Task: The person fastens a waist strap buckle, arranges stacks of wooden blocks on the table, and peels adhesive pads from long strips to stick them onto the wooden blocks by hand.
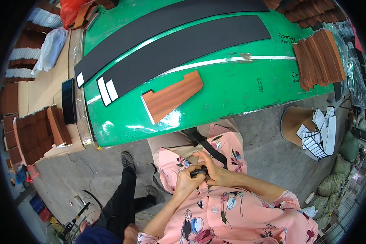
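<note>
Close to my chest, over the pink flowered shirt (215, 207), my two hands meet around a small black object (198, 172) whose kind I cannot make out. My left hand (185, 181) has its fingers curled around it. My right hand (217, 173) closes on its other end, thumb and bent fingers pressed together. Beyond them, on the green tabletop (232, 91), lies a reddish-brown wood-grain panel (173, 97) with a stepped outline and a white strip along one end. Neither hand touches it.
Two long black strips (195, 44) with white end patches cross the table. Stacks of brown panels (319, 61) stand at right and left. A phone (68, 101) lies at the left edge. A bin (295, 122) holds white scraps. Another person's leg (124, 195) is at lower left.
</note>
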`<action>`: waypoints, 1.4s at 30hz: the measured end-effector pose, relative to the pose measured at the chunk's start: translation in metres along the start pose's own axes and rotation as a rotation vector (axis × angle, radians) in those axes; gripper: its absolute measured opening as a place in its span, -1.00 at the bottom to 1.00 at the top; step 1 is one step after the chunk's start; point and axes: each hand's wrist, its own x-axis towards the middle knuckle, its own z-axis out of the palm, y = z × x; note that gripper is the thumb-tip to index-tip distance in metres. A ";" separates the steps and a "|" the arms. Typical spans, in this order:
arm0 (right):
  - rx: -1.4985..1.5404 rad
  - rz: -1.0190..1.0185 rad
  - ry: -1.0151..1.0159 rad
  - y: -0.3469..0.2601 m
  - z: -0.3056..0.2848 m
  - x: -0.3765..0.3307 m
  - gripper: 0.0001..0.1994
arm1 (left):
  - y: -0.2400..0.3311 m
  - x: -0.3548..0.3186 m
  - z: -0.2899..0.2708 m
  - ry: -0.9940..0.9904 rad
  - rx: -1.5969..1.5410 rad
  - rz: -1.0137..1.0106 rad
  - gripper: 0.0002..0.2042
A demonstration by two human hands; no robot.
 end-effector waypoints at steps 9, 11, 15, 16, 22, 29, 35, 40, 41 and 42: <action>0.015 0.031 0.066 -0.015 -0.004 0.001 -0.15 | 0.013 0.000 -0.001 -0.089 -0.151 -0.108 -0.81; -0.104 0.013 0.164 -0.022 -0.007 -0.002 -0.23 | 0.008 0.001 0.001 -0.066 -0.206 -0.135 -0.82; -0.435 0.080 0.305 -0.029 -0.016 -0.021 -0.66 | 0.006 0.002 0.000 0.037 -0.312 -0.124 -0.86; -0.436 0.081 0.306 -0.031 -0.017 -0.024 -0.66 | 0.011 0.001 -0.002 0.075 -0.409 -0.234 -0.86; -0.382 0.202 0.033 -0.034 -0.032 -0.030 -0.80 | 0.020 0.000 -0.001 -0.038 -0.392 -0.221 -0.91; -0.349 0.302 -0.102 -0.034 -0.041 -0.032 -0.74 | 0.006 0.001 -0.002 -0.052 -0.308 -0.127 -0.83; -0.154 0.424 0.123 -0.036 -0.031 -0.045 -0.72 | 0.015 -0.006 -0.008 -0.123 -0.189 -0.054 -0.73; 0.274 0.420 0.320 -0.021 -0.024 -0.055 -0.77 | -0.002 -0.006 -0.005 -0.122 -0.223 0.065 -0.72; 0.273 0.420 0.322 -0.018 -0.022 -0.056 -0.77 | -0.007 -0.005 -0.005 -0.113 -0.203 0.132 -0.73; 0.452 0.392 0.416 -0.015 -0.020 -0.056 -0.78 | -0.008 -0.005 -0.005 -0.102 -0.184 0.198 -0.73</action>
